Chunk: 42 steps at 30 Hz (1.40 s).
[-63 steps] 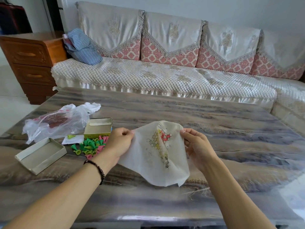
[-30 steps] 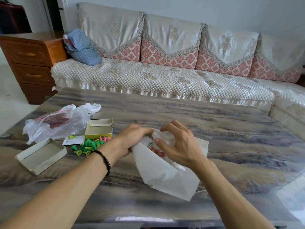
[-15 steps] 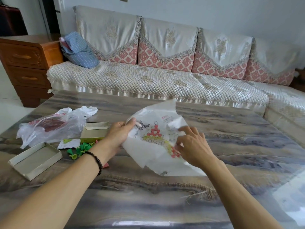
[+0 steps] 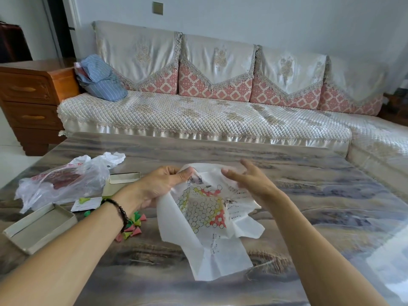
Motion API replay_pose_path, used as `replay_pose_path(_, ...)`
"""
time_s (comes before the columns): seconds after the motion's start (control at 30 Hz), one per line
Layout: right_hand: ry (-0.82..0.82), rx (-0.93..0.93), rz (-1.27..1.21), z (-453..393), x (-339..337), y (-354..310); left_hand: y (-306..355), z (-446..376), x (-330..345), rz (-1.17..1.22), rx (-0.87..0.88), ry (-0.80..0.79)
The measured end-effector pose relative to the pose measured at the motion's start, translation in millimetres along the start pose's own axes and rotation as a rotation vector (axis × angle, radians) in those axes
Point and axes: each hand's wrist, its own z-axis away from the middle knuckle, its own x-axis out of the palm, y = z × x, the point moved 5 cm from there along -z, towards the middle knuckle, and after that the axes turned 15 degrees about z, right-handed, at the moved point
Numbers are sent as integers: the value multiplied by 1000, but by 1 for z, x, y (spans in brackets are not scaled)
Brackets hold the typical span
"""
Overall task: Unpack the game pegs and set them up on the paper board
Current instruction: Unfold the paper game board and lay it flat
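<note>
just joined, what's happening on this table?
A person is unfolding the paper board over the table. The left hand grips its top left edge; the right hand is open at the top right edge. The board is crumpled, not yet flat. The pegs lie loose beside the left wrist, none placed, near an open box and a plastic bag.

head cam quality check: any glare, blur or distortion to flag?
Head view: daylight glare washes the table at lower right; wide-angle bending curves the sofa edge; the right hand is slightly motion-blurred; the paper board print is soft, small text unreadable.
</note>
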Motion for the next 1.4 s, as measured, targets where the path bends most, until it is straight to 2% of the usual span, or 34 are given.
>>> replay_pose_path(0.1, -63, 28, 27, -4, 3, 12, -2, -6, -13, 5, 57, 60)
replay_pose_path(0.17, -25, 22, 117, -7, 1, 17, -4, -11, -23, -172, 117, 134)
replay_pose_path(0.3, 125, -23, 231, -18, -13, 16, -26, -24, -37, -575, 26, 174)
replay_pose_path(0.5, 323, -28, 221, -36, -44, 25, -48, -61, -49, -739, -43, 217)
replay_pose_path(0.6, 413, -7, 324, -55, -57, 38, -44, -90, -39, -768, -28, 201)
replay_pose_path(0.7, 453, 66, 433, -82, -72, 64, -35, -125, -32, -946, 34, 274)
replay_pose_path(0.8, 435, 144, 519, -114, -78, 97, -34, -161, -27, -1207, 140, 333)
replay_pose_path(0.97, 292, 223, 557, -164, -66, 155, -45, -217, -16, -1366, 192, 303)
replay_pose_path(1.07, 194, 231, 640, -187, -55, 179, -56, -240, -14, -1399, 184, 284)
replay_pose_path(1.27, 170, 259, 709, -215, -62, 190, -62, -254, -18, -1395, 121, 312)
replay_pose_path(1.4, 145, 274, 676, -216, -65, 189, -61, -253, -16, -1375, 18, 285)
